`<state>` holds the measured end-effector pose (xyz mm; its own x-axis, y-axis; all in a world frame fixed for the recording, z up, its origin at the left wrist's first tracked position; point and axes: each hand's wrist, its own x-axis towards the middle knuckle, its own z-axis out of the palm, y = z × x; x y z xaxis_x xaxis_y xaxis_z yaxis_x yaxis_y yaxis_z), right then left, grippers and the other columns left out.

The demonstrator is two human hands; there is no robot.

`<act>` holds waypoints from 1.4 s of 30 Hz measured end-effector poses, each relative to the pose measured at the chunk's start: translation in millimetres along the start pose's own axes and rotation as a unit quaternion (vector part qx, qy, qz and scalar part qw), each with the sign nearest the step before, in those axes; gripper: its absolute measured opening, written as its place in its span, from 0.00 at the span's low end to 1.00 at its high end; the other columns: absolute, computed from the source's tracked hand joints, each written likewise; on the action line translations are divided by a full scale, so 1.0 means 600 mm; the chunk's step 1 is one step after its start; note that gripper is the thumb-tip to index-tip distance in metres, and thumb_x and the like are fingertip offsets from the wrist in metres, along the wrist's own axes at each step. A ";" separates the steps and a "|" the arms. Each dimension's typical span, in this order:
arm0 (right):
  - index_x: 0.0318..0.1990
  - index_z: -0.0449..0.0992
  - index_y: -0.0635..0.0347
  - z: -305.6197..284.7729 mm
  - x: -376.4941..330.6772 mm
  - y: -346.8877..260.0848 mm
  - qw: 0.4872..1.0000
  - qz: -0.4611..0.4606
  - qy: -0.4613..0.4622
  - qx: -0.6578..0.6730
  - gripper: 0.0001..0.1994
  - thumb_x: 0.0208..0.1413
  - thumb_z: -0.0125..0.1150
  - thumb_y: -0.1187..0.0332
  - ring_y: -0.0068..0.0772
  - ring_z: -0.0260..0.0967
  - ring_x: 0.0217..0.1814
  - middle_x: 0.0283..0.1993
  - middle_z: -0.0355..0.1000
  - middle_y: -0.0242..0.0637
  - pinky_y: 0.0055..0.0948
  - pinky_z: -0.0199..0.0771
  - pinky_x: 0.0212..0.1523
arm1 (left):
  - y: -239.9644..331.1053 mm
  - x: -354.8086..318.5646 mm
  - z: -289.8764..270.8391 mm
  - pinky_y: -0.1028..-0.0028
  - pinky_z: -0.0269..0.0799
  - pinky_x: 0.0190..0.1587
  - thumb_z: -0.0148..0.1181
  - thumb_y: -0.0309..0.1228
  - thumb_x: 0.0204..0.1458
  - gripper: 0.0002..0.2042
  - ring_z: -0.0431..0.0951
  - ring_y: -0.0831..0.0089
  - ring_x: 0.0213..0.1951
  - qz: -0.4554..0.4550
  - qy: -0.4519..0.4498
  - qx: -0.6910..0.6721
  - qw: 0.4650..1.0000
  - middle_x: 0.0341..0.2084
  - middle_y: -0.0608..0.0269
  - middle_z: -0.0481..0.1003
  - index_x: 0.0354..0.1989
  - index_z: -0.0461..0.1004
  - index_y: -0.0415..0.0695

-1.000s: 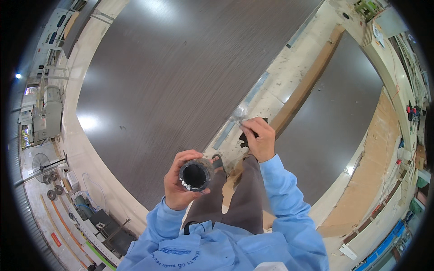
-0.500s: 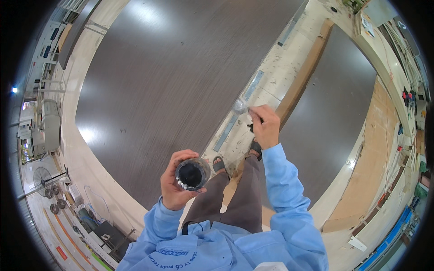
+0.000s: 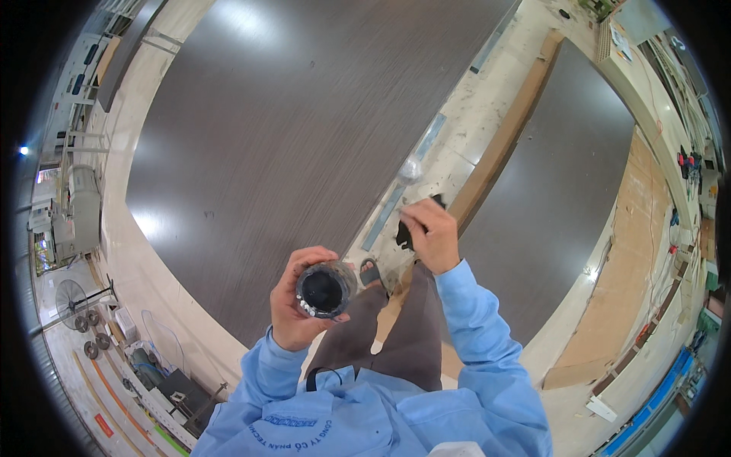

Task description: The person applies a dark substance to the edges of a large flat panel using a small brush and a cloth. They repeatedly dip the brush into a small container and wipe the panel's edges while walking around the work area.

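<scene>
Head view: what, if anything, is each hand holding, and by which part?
The left hand holds a round container by its side wall. The right hand is half-curled by a black thing; whether it grips that cannot be told.

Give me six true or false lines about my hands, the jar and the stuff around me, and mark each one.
1. The left hand holds a jar. True.
2. The right hand is also touching the jar. False: it is apart from the jar, off to the right.
3. White bits show at the jar's edge. True.
4. The sleeves are red. False: they are light blue.
5. A brown strip runs along one edge of the dark panel on the right. True.
6. The fan is at the right side of the picture. False: it is at the left.
</scene>
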<state>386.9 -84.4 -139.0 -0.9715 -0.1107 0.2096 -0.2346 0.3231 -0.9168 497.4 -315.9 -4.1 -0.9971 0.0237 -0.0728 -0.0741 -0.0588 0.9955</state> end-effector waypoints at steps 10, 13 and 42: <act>0.39 0.83 0.64 0.019 -0.038 -0.030 0.995 0.039 -0.088 0.026 0.05 0.56 0.67 0.81 0.39 0.78 0.36 0.35 0.78 0.42 0.32 0.77 0.39 | -0.008 -0.021 -0.024 0.65 0.75 0.63 0.85 0.30 0.38 0.40 0.76 0.65 0.59 0.010 0.013 -0.016 1.000 0.60 0.54 0.68 0.62 0.71 0.36; 0.39 0.83 0.65 0.020 -0.035 -0.026 0.999 0.005 0.046 -0.006 0.05 0.56 0.68 0.80 0.39 0.78 0.36 0.36 0.79 0.42 0.31 0.77 0.39 | -0.006 -0.029 -0.036 0.64 0.75 0.64 0.85 0.32 0.39 0.39 0.76 0.66 0.59 0.004 0.022 0.005 1.000 0.60 0.54 0.68 0.61 0.71 0.37; 0.39 0.83 0.63 0.050 -0.045 -0.022 0.993 0.041 0.109 -0.013 0.06 0.54 0.69 0.79 0.38 0.78 0.36 0.35 0.79 0.41 0.30 0.76 0.39 | -0.024 -0.103 -0.070 0.61 0.77 0.62 0.87 0.36 0.37 0.40 0.74 0.64 0.60 -0.007 0.013 0.041 0.999 0.58 0.52 0.70 0.60 0.73 0.39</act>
<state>417.4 -113.7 -142.7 -0.9710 0.1224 0.2055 -0.1521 0.3467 -0.9255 559.4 -358.4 -16.3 -0.9961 -0.0030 -0.0879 -0.0879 0.0235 0.9959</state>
